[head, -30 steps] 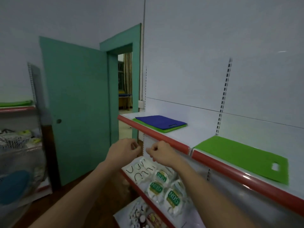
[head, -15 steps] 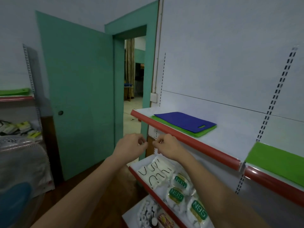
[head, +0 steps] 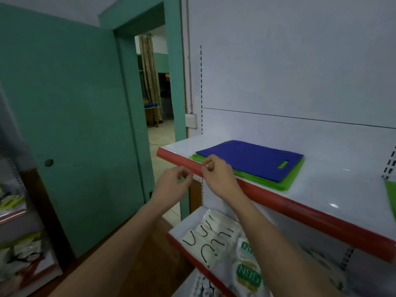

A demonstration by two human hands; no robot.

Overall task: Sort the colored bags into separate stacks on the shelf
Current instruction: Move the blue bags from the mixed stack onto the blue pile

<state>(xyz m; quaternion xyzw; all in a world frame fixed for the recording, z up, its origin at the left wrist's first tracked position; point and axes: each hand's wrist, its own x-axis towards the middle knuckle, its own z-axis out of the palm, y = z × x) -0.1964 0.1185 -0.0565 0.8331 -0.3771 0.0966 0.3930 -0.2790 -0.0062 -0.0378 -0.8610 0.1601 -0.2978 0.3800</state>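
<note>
A blue bag (head: 252, 159) lies flat on top of a green bag (head: 288, 182) on the white upper shelf (head: 334, 189) with a red front edge. My right hand (head: 216, 175) hovers over that edge at the stack's front left corner, fingers loosely curled and holding nothing. Whether it touches the bags I cannot tell. My left hand (head: 173, 186) floats just left of it, in front of the shelf edge, also loosely curled and empty. The corner of a second green bag (head: 391, 196) shows at the far right of the shelf.
Packets of N95 masks (head: 246, 273) lie on the lower shelf (head: 182, 230). A green door (head: 70, 125) stands open on the left beside a doorway. Another rack with goods (head: 19, 249) stands at the far left.
Both hands have risen from below the shelf edge up to it, and the right hand now reaches the stack's front corner. The view has swung left and closer to the blue-on-green stack.
</note>
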